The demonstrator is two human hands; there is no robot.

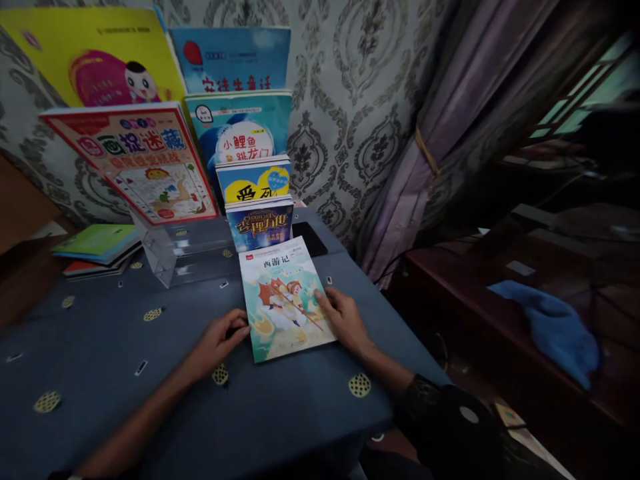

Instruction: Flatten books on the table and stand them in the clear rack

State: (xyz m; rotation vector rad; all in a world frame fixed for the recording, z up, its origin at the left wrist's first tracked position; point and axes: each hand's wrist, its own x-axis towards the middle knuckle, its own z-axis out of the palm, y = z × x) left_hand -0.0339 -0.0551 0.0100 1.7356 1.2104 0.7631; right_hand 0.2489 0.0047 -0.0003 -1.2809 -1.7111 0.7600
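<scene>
A thin picture book point(283, 300) with a pale green cover lies flat on the blue tablecloth point(150, 373). My left hand point(217, 341) rests at its left edge, fingers curled against the edge. My right hand point(343, 319) lies on its right edge with fingers spread over the cover. Just behind it a dark blue book point(260, 225) stands upright, first in a row of standing books: a yellow and blue one point(254, 179), then a teal one point(239, 130), then a light blue one point(231, 59).
A clear acrylic stand point(185, 257) holds a red-bordered book point(137, 163), with a large yellow book point(95, 57) behind it against the patterned wall. A stack of flat books point(97, 247) lies at left. A black phone point(309, 239), curtain point(450, 133) and blue cloth point(550, 327) on a dark bench sit to the right.
</scene>
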